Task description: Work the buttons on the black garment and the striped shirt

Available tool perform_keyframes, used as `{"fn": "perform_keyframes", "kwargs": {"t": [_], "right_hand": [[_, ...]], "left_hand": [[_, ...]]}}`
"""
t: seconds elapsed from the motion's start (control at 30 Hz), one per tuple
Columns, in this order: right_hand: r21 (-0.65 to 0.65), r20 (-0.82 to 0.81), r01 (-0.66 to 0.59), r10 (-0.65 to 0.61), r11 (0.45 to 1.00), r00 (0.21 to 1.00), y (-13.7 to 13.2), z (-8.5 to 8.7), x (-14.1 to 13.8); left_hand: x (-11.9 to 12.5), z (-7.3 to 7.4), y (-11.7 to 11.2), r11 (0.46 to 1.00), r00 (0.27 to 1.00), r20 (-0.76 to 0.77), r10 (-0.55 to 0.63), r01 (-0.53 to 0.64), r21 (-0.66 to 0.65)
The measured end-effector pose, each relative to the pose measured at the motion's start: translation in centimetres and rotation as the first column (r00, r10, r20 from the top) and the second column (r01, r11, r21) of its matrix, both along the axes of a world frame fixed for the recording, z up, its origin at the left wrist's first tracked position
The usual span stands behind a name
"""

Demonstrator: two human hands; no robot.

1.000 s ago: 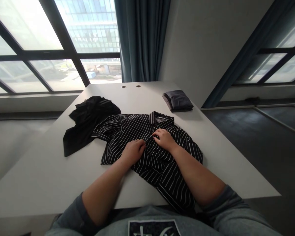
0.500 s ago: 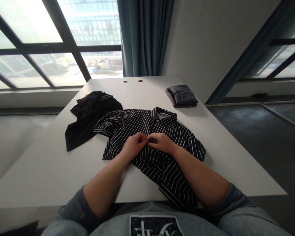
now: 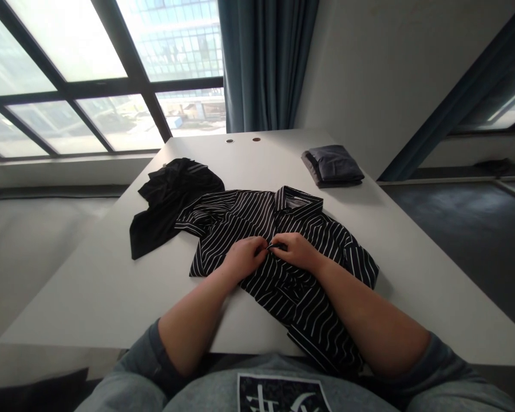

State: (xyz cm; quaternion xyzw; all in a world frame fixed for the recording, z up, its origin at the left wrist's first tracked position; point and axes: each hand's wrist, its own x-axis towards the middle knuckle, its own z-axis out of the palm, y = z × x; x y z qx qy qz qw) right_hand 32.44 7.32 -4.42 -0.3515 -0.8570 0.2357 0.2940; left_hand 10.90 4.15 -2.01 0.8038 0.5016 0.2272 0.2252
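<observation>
A black short-sleeved shirt (image 3: pixel 244 214) with white stripes lies spread on the table, collar pointing away from me. Its lower part is rumpled and hangs over the near edge. My left hand (image 3: pixel 248 254) pinches the front opening near mid-chest. Just beside it, my right hand (image 3: pixel 295 250) pinches the opposite side of the same opening, and the fingertips of both hands nearly meet. A small fold of cloth shows between the right thumb and finger. Any button there is hidden by the fingers.
Crumpled black clothing (image 3: pixel 175 194) lies at the left, touching the striped sleeve. A folded dark grey garment (image 3: pixel 332 166) sits at the back right of the white table (image 3: pixel 98 286). Beyond stand a blue curtain (image 3: pixel 266 63) and windows.
The view has turned slightly left, so everything sits farther right in the picture. Both hands stay pinched at the shirt's front, with only small finger movement.
</observation>
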Motion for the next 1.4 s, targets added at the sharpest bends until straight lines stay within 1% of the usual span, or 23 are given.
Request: {"fn": "perform_keyframes", "kwargs": {"t": [0.1, 0.17, 0.33, 0.43, 0.57, 0.67, 0.77, 0.87, 0.97, 1.17, 1.3, 1.4], "right_hand": [[0.016, -0.003, -0.024, 0.024, 1.000, 1.000, -0.07, 0.09, -0.04], [0.027, -0.027, -0.035, 0.036, 0.999, 0.999, -0.15, 0.22, -0.06], [0.049, -0.115, -0.113, 0.118, 0.992, 0.986, -0.17, 0.59, 0.05], [0.097, -0.113, -0.139, 0.149, 0.986, 0.982, 0.00, 0.44, 0.08], [0.208, -0.072, -0.100, 0.118, 0.973, 0.990, 0.20, 0.09, 0.09], [0.314, -0.005, -0.113, 0.120, 0.943, 0.993, 0.19, 0.11, 0.04], [0.372, 0.077, -0.136, 0.116, 0.918, 0.990, 0.05, 0.36, -0.15], [0.385, 0.134, -0.143, 0.098, 0.912, 0.986, -0.12, 0.61, -0.40], [0.384, 0.150, -0.143, 0.091, 0.912, 0.984, -0.24, 0.72, -0.54], [0.343, 0.065, -0.135, 0.120, 0.930, 0.991, -0.23, 0.71, -0.39], [0.320, 0.055, -0.131, 0.120, 0.938, 0.991, -0.16, 0.70, -0.25], [0.310, 0.052, -0.124, 0.113, 0.943, 0.992, -0.24, 0.76, -0.27]], "left_hand": [[0.02, -0.01, -0.03, 1.000, 1.000, 0.002, -0.008, 0.008, 0.002], [-0.05, -0.02, 0.01, 1.000, 1.000, 0.028, -0.007, 0.008, -0.022], [-0.36, -0.03, 0.34, 0.984, 0.981, 0.194, 0.031, 0.005, -0.180], [-0.42, -0.04, 0.53, 0.977, 0.968, 0.245, 0.048, 0.006, -0.215], [-0.40, -0.27, 0.65, 0.983, 0.970, 0.238, 0.046, -0.001, -0.186], [-0.33, -0.57, 0.69, 0.996, 0.977, 0.209, 0.043, -0.026, -0.087], [-0.12, -0.73, 0.56, 0.999, 0.980, 0.194, 0.045, -0.047, 0.010], [0.19, -0.64, 0.24, 0.998, 0.984, 0.168, 0.053, -0.058, 0.027], [0.38, -0.36, -0.03, 0.997, 0.989, 0.131, 0.068, -0.070, 0.011], [0.25, 0.22, -0.09, 0.995, 0.990, 0.104, 0.095, -0.091, -0.048], [0.28, 0.24, -0.10, 0.997, 0.991, 0.113, 0.075, -0.075, -0.006], [0.39, 0.26, -0.16, 0.994, 0.987, 0.114, 0.111, -0.113, 0.006]]}}
